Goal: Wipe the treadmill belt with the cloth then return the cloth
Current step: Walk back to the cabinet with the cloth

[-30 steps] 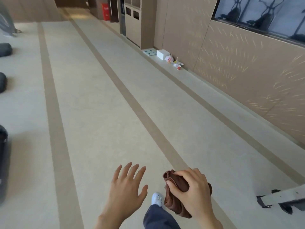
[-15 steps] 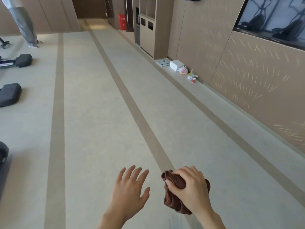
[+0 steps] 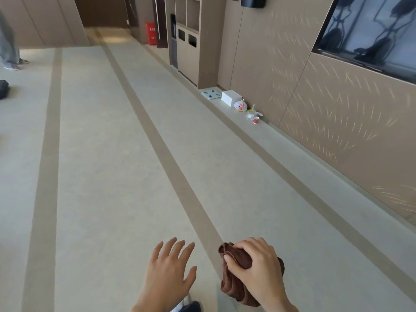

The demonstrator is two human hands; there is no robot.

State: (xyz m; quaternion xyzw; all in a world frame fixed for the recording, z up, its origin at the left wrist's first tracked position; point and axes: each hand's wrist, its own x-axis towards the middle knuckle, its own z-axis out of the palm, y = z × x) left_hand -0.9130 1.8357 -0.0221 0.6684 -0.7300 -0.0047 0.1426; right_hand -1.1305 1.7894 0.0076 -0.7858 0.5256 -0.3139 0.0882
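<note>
My right hand (image 3: 258, 270) is closed around a bunched brown cloth (image 3: 234, 289), held low at the bottom of the view above the floor. Beside it on the left, my left hand (image 3: 168, 273) is empty with its fingers spread apart. No treadmill shows in this view. The tip of my shoe (image 3: 186, 306) peeks out at the bottom edge, between the two hands.
A wide pale floor with brown stripes (image 3: 171, 158) runs ahead. Along the right wall sit a white box (image 3: 231, 98), a bag (image 3: 240, 106) and a red cup (image 3: 256, 120). A bin cabinet (image 3: 188, 52) stands further on. A person's legs (image 3: 9, 46) are far left, near dark gear (image 3: 3, 87).
The view has lifted and swung, so the white frame at the lower right and the dark gear on the left have dropped out. Both hands keep the same pose, the cloth still held.
</note>
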